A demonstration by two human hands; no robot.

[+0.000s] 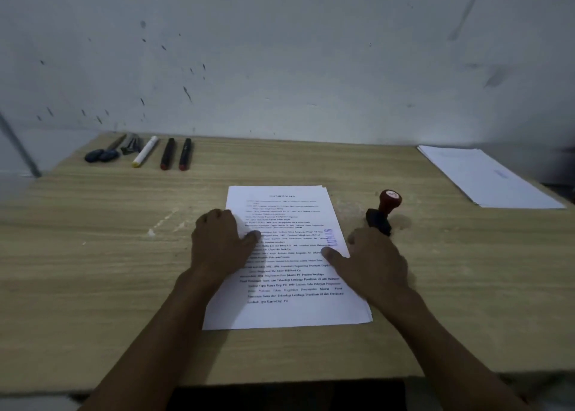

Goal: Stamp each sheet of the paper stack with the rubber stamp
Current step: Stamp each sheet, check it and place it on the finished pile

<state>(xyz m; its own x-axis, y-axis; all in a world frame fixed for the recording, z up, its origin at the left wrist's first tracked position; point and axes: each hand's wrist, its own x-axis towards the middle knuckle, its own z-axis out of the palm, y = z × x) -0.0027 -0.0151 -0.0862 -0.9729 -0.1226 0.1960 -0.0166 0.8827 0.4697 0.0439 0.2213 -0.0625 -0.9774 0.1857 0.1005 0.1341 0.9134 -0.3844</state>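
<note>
My left hand [222, 239] lies on the left edge of the paper stack [289, 264], fingers loosely bent and pressing the top sheet, gripping nothing. My right hand [371, 259] rests at the stack's right edge with its thumb on the paper just below a purple stamp mark [332, 241]; its fingers are relaxed and hold nothing. The rubber stamp [384, 213] stands on the table [124, 270] at one o'clock from that hand. A second pile of sheets [488, 177] lies well away at two o'clock. I judge this sheet done; next I must lift it aside.
</note>
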